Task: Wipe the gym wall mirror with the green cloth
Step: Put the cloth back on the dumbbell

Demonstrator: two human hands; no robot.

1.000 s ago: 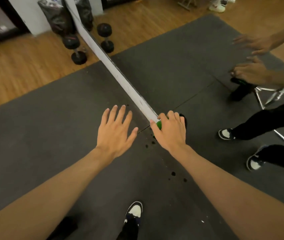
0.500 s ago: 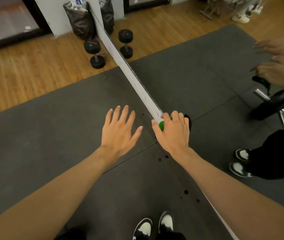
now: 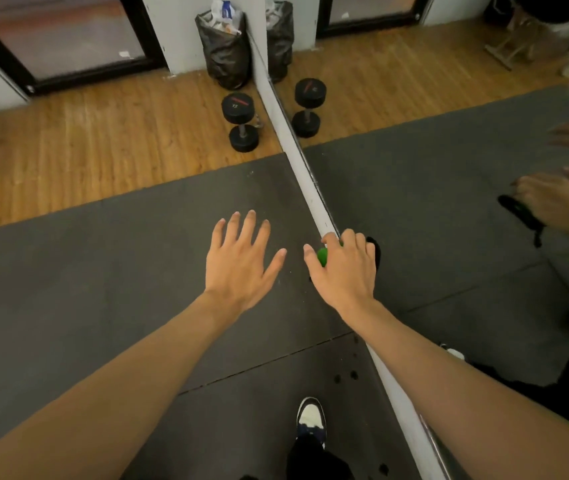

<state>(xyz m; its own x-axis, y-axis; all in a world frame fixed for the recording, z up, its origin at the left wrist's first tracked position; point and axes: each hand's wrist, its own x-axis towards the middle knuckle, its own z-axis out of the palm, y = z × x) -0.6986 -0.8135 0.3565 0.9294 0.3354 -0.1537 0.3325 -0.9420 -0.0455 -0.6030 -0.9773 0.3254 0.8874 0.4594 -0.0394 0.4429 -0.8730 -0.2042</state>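
The left hand [image 3: 241,261] is spread wide and holds nothing. The right hand [image 3: 345,268] curls round the green cloth [image 3: 322,257], low on the mirror [image 3: 449,202] by its bottom edge. It's best to press the cloth flat and rub in long rows. A dumbbell [image 3: 241,123] and a black bag [image 3: 224,50] sit farther along the edge, not in the way.

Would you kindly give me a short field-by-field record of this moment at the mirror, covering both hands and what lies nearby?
left hand: open, fingers spread, above the grey mat, holding nothing
right hand: grips the green cloth at the lower edge of the mirror
cloth visibility: mostly hidden under the fingers
mirror content: reflects the mat and blurred hands
nearby: dumbbell and black bin bag on the wooden floor beside the mirror's far end
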